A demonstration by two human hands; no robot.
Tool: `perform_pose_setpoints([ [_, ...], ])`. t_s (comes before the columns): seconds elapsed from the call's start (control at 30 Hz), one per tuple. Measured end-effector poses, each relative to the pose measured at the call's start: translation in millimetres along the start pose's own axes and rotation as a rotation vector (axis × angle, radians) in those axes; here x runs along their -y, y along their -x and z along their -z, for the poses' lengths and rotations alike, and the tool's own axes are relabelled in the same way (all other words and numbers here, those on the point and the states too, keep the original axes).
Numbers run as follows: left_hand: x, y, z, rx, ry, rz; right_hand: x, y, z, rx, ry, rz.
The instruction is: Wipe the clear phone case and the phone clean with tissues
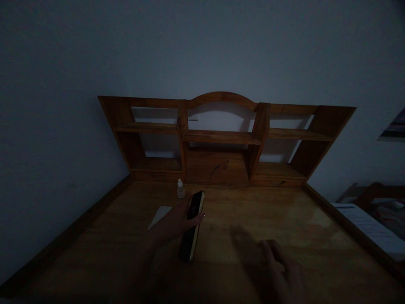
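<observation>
My left hand is wrapped round a smartphone with a dark face and a gold-coloured edge. The phone is tilted above the desk, its upper end leaning to the right, and my thumb lies across it. Just behind that hand stands a small white dropper bottle, upright. A pale flat piece that looks like paper or cloth lies partly hidden by my left wrist. At the lower right, my right hand hovers over the desk with loosely bent fingers, a gap between them and nothing visible in them. The light is dim.
A wooden shelf unit runs along the back of the wooden desk, against the wall. Raised edges border the desk on both sides. Beyond the right edge lies a white printed sheet or box. A wall socket shows through the shelf.
</observation>
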State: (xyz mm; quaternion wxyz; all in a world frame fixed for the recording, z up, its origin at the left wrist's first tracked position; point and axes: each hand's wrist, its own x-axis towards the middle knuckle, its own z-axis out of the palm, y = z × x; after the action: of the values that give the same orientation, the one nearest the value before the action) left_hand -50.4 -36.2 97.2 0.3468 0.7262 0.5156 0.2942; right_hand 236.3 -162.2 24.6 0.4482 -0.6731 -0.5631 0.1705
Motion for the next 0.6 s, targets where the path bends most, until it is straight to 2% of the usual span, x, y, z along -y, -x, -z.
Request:
perform_pose_setpoints([
  [0.03,-3.2,-2.9,-1.8,-0.01,0.042,-0.002,15.2,-10.6,-4.9,0.14,-0.082,-0.039],
  [0.17,-12.5,-23.6,-19.3,-0.051,0.197,0.013,59.2,-50.4,-23.7,0.408,-0.338,-0.069],
  [0.23,-15.9,-38.2,-32.6,-0.108,0.193,0.021,69.1,-67.3,-33.9,0.586,-0.463,-0.016],
  [0.33,-19.3,-58.6,-53.1,-0.205,0.175,0.1,71.2,-89.0,-50.9,0.821,-0.687,-0.044],
  [0.43,-16.1,-69.8,-71.0,-0.221,0.087,0.121,61.7,-103.9,-66.5,0.852,-0.725,-0.055],
  [0.6,12.2,-70.9,-91.8,-0.264,0.09,-0.059,32.9,-109.8,-84.4,0.791,-0.803,-0.227],
])
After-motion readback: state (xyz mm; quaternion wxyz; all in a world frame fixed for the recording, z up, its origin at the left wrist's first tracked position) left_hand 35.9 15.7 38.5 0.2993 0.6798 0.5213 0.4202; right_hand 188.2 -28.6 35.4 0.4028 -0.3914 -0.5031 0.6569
